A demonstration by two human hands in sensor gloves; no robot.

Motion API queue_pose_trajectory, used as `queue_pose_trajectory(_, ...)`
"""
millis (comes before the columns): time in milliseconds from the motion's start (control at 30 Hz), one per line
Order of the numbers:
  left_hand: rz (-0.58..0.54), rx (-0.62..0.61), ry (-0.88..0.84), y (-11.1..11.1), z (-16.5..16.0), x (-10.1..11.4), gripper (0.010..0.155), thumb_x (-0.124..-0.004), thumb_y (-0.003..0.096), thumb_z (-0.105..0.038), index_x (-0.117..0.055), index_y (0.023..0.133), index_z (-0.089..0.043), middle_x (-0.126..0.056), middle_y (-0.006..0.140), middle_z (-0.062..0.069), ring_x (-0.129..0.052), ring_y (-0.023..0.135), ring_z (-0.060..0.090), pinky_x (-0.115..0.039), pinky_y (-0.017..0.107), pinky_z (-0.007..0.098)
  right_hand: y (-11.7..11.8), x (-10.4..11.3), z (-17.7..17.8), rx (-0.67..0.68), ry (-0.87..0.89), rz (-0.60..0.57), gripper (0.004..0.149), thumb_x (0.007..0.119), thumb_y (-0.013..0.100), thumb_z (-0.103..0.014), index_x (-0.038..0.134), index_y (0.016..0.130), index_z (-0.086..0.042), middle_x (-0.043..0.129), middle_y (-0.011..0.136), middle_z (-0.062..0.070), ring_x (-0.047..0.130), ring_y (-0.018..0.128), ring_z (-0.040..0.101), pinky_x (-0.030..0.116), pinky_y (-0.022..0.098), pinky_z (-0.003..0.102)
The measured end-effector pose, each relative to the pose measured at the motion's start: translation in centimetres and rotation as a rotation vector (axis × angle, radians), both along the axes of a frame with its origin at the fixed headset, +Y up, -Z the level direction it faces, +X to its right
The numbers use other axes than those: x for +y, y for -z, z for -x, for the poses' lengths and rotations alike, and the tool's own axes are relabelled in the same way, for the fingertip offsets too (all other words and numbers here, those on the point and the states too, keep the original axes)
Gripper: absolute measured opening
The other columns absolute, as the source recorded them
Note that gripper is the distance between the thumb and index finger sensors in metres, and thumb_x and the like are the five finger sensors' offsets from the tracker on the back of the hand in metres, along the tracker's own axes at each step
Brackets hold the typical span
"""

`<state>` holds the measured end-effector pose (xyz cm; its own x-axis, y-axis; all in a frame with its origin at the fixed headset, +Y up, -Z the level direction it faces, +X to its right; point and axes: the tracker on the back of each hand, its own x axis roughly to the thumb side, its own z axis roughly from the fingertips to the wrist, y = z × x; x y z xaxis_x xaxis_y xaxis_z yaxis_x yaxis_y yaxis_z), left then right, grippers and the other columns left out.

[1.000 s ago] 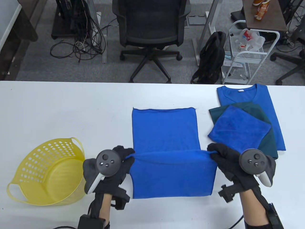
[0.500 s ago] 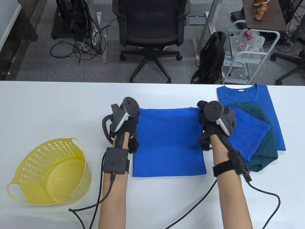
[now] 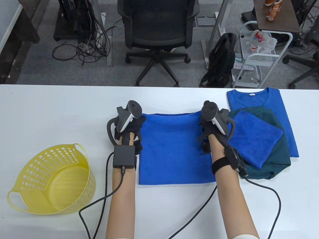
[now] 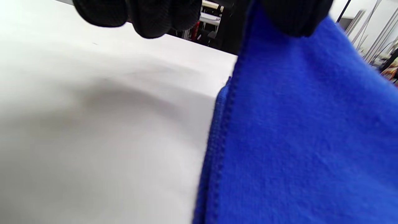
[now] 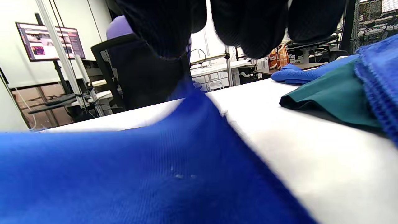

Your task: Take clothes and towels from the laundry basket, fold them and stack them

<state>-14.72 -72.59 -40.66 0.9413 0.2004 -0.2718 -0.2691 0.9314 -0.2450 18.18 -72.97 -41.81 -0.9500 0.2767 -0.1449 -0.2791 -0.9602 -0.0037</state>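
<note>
While both the left hand (image 3: 129,124) and right hand (image 3: 211,122) pinch the far corners of the blue towel (image 3: 174,149) at frame centre, releasing unevenly could leave its edges misaligned.

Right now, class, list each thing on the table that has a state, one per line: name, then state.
Towel: folded in half, flat, far corners pinched.
Left hand: pinching the towel's far left corner.
Right hand: pinching the far right corner.
Basket: tipped, empty.
Stack: three folded pieces, untouched.
</note>
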Motion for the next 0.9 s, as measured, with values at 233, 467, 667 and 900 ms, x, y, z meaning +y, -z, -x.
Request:
queue_pose_trajectory(233, -0.041, 0.036, 0.117, -0.5, 0.1, 1.5, 0.087, -0.074, 0.0526, -0.06, -0.047, 0.121, -0.015, -0.078, 0.11, 0.013, -0.095, 0.088, 0.028, -0.08, 0.066, 0.05, -2.0, 2.9, -0.2, 0.107, 0.046, -0.011, 0.066, 0.077, 0.06, -0.02, 0.047, 0.117, -0.006, 0.042, 0.118, 0.035, 0.054, 0.098, 0.059, 0.054, 0.067, 0.074)
queue_pose_trajectory(467, -0.1, 0.042, 0.183, -0.6, -1.2, 0.3, 0.05, -0.077, 0.0534, -0.055, -0.076, 0.096, -0.028, -0.093, 0.08, -0.006, -0.102, 0.065, 0.015, -0.086, 0.059, 0.046, -5.3, 4.3, -1.4, 0.189, 0.071, -0.039, 0.058, 0.079, 0.06, -0.021, 0.06, 0.113, -0.008, 0.055, 0.115, 0.032, 0.063, 0.095, 0.056, 0.058, 0.066, 0.072)
queue_pose_trajectory(667, -0.115, -0.008, 0.081, -0.9, -1.2, -0.3, 0.045, -0.08, 0.0545, -0.044, -0.078, 0.097, -0.028, -0.095, 0.081, -0.004, -0.103, 0.064, 0.016, -0.087, 0.058, 0.046, -4.3, 0.8, -0.4, 0.202, -0.029, 0.143, 0.051, 0.076, 0.061, -0.021, 0.066, 0.11, -0.01, 0.056, 0.116, 0.03, 0.061, 0.097, 0.057, 0.055, 0.066, 0.074)
queue_pose_trajectory(900, -0.163, -0.05, -0.011, 0.1, -1.3, -0.8, 0.067, -0.079, 0.0569, -0.019, -0.05, 0.117, -0.028, -0.075, 0.115, 0.004, -0.091, 0.098, 0.023, -0.078, 0.073, 0.046, -3.9, 0.0, 0.1, 0.199, -0.085, 0.13, 0.052, 0.075, 0.061, -0.02, 0.065, 0.11, -0.01, 0.054, 0.116, 0.03, 0.058, 0.097, 0.059, 0.053, 0.067, 0.075)
